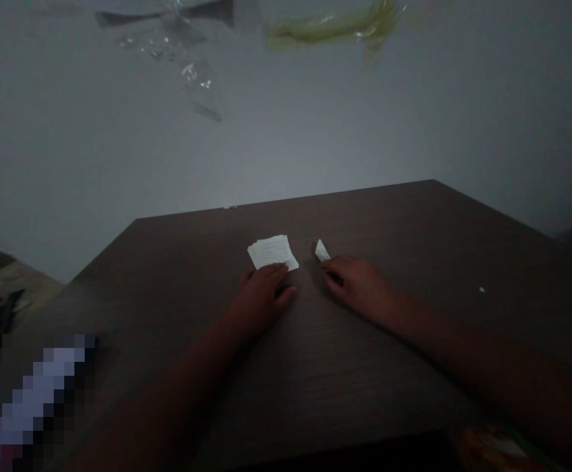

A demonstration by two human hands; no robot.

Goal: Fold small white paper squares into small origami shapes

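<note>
White, roughly rectangular stack of printed paper slips (272, 249): lies flat near the middle of the bench, its edges slightly fanned, faint lines of print on the top slip.
Left hand (262, 290): rests palm down at the stack's near edge, fingertips over the paper; the grip is loose and spread, thumb out to the side on the bench.
Small white paper piece (322, 250): tilted up from the bench just right of the stack, apart from it, one end at the right hand's fingers.
Right hand (357, 280): holds the paper piece, its grip narrow, thumb and fingers curled close together.
Dark brown wood-grain bench (388, 219): spreads beneath both hands, its far edge near the wall.
Tiny white scrap (481, 290): sits on the bench well to the right of the right forearm's wrist end.
Pale grey wall (315, 144): rises behind the bench, bearing a translucent yellow strip (332, 33) and shiny clear film (200, 80) along the top.
Pale bluish bar (40, 390): lower left, pixelated beyond recognition.
</note>
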